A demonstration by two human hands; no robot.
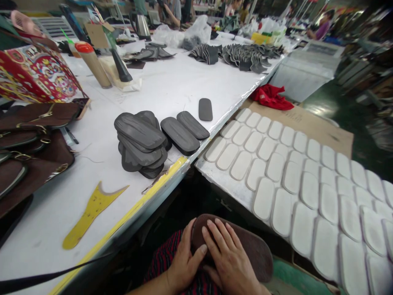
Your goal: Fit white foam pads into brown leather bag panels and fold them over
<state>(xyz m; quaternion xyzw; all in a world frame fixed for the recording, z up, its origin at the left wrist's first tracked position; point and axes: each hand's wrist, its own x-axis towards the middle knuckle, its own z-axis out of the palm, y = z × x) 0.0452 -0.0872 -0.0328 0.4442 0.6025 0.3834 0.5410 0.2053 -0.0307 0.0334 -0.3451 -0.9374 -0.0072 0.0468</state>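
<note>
A dark brown, rounded oblong piece (pixel 254 250) rests over my lap at the bottom centre. My left hand (pixel 187 260) holds its left end, with the fingers round the edge and the thumb on top. Across its upper face lies my right hand (pixel 229 254), fingers stretched flat. Up on the white table, a pile of dark grey oblong pieces (pixel 139 133) sits near the edge. Two more grey pieces (pixel 180 135) lie beside the pile, and a smaller one (pixel 205 109) is farther back.
Rows of white oblong pieces (pixel 291 176) cover a low board at the right. A yellow forked template (pixel 92 213) and brown bags (pixel 33 151) are on the left of the table (pixel 172 84). A red cloth (pixel 272 96) lies beyond the board. People are in the background.
</note>
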